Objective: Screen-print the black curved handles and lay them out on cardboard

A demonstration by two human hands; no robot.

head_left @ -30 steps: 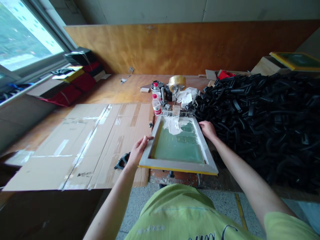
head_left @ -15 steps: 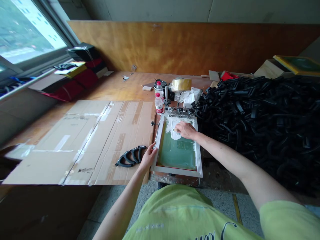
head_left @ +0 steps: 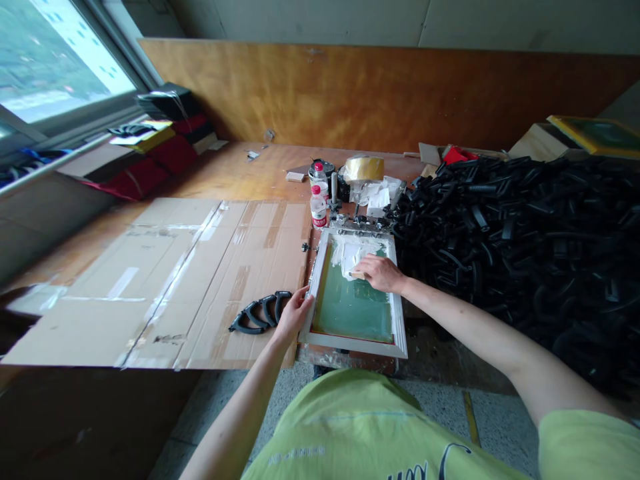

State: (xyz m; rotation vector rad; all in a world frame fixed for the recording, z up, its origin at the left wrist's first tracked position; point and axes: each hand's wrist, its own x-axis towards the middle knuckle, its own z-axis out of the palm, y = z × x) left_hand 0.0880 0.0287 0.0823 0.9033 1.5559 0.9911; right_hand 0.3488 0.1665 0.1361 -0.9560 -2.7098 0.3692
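Note:
A silk-screen frame (head_left: 399, 313) with silver edges and green mesh (head_left: 350, 310) lies in front of me. White ink (head_left: 345, 252) is smeared over the mesh's far part. My right hand (head_left: 383, 272) is closed on a small squeegee (head_left: 358, 274); only its pale edge shows at the fingertips, against the near end of the ink. On the frame's left edge rests my left hand (head_left: 296, 313), its fingers gripping the rim. Several curved black plastic parts (head_left: 260, 313) lie in a row on cardboard, just left of that hand.
Flattened cardboard (head_left: 180, 280) covers the table's left side. A big heap of black plastic parts (head_left: 525, 267) borders the frame on the right. Beyond the frame stand a red-capped bottle (head_left: 319, 208), a tape roll (head_left: 364, 169) and crumpled white paper (head_left: 380, 195).
My right hand has come nearer to me over the mesh with the squeegee, and the white ink reaches slightly further down. My left hand stays on the frame's edge.

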